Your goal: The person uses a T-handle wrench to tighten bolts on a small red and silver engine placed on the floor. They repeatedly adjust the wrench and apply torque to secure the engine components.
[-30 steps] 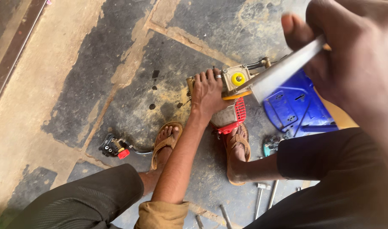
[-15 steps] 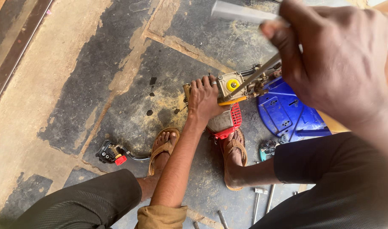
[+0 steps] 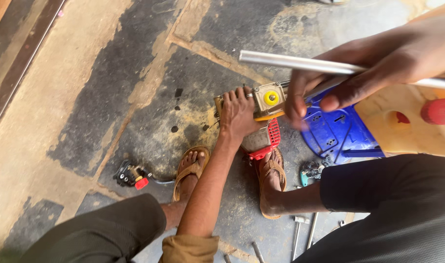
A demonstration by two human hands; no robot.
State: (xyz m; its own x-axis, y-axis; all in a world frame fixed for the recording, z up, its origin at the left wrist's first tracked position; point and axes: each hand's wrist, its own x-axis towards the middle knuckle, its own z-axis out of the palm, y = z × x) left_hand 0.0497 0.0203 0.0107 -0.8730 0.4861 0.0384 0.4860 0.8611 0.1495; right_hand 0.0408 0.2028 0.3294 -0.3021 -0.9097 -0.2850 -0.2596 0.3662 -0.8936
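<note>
A small engine (image 3: 261,139) with a yellow round cap (image 3: 271,97) and a red grille stands on the stained concrete floor between my two sandalled feet. My left hand (image 3: 237,114) lies over its top left side and grips it. Just right of the cap is my right hand (image 3: 373,68), closed around a long silver metal tube (image 3: 290,62). The tube runs almost level from above the engine out past the right edge. The right fingertips hang close to the engine's right side; whether they touch it is hidden.
A blue plastic stool (image 3: 334,134) lies right of the engine, beside a tan surface (image 3: 407,131) and a red round piece (image 3: 439,111). A small black and red part with a cable (image 3: 132,175) lies at left. Metal hand tools (image 3: 300,234) and a rag (image 3: 312,169) lie near my right foot.
My right hand has dropped lower and to the right with the tube, which has swung to almost level. My left hand has stayed on the engine.
</note>
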